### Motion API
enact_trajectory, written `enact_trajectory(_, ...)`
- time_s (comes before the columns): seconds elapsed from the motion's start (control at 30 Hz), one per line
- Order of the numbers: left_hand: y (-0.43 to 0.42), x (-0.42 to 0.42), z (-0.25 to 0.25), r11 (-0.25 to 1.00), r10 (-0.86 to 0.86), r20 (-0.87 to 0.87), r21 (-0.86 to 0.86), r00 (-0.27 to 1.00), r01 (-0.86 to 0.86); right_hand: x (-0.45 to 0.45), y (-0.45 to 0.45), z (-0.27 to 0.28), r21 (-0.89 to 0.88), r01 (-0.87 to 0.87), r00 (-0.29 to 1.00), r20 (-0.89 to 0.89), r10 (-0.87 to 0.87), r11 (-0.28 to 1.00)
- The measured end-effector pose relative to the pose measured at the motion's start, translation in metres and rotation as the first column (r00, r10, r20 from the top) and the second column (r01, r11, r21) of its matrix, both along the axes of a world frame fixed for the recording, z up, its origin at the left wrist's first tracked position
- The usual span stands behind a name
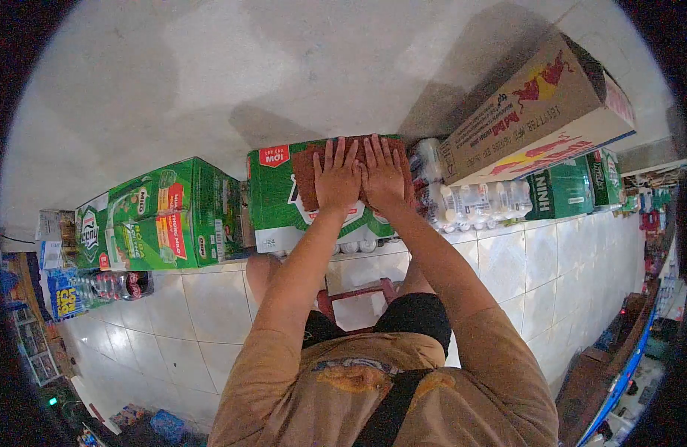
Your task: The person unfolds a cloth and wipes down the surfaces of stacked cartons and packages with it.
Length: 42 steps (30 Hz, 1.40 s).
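Note:
A reddish-brown cloth [307, 179] lies spread over the top of a green and white carton [269, 194] against the wall. My left hand [338, 177] rests flat on the cloth, palm down, fingers stretched toward the wall. Just beside it, thumbs touching or nearly so, my right hand [383, 173] lies flat on the same cloth with its fingers extended. Part of the carton's printed top is hidden under the cloth and my hands.
Green Milo cartons [146, 216] stand to the left. At the right, a Red Bull box [537, 112] sits above wrapped bottles [470, 203], beside green cartons [563, 190]. A red stool [358, 304] is between my legs on the tiled floor [209, 298].

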<state>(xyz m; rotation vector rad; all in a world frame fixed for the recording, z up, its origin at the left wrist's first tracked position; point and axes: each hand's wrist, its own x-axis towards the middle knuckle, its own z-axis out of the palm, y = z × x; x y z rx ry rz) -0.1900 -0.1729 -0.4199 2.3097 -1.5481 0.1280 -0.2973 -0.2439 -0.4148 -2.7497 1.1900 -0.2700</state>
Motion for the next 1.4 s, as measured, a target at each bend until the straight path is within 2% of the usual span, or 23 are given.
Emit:
enact_trajectory(0.23, 0.001, 0.0, 0.003, 1.0, 0.002, 0.006, 0.026, 1.0, -0.002, 0.002, -0.001, -0.003, -0.02, 0.0, 1.0, -0.023, 0.0, 1.0)
enact_trajectory(0.43, 0.0, 0.0, -0.001, 1.0, 0.001, 0.01, 0.028, 1.0, -0.002, -0.003, -0.002, -0.01, -0.044, -0.034, 0.996, 0.086, 0.038, 0.998)
enact_trajectory(0.73, 0.0, 0.0, 0.001, 0.999, 0.001, 0.015, 0.035, 1.0, -0.002, 0.001, -0.001, -0.004, -0.019, -0.003, 1.0, -0.017, 0.002, 1.0)
enact_trajectory(0.93, 0.001, 0.0, 0.0, 1.0, 0.003, 0.021, 0.011, 1.0, -0.003, 0.0, -0.002, -0.008, -0.078, -0.015, 1.0, -0.008, 0.014, 0.997)
enact_trajectory(1.03, 0.001, 0.0, 0.0, 1.0, 0.0, 0.016, -0.001, 1.0, 0.0, 0.002, 0.0, -0.004, -0.003, 0.011, 1.0, -0.012, -0.011, 1.0)
enact_trajectory(1.13, 0.001, -0.001, 0.002, 1.0, 0.002, -0.012, 0.005, 1.0, -0.002, 0.0, 0.001, 0.001, -0.044, -0.005, 1.0, -0.018, 0.004, 0.999)
enact_trajectory(1.23, 0.003, -0.001, 0.0, 1.0, -0.001, -0.007, 0.008, 1.0, 0.001, 0.001, 0.001, 0.002, -0.001, 0.004, 1.0, 0.02, -0.004, 1.0)
enact_trajectory(1.4, 0.01, -0.002, 0.0, 0.999, -0.009, 0.026, 0.038, 1.0, 0.008, -0.003, 0.011, -0.002, -0.045, -0.01, 0.997, 0.08, 0.014, 0.999)
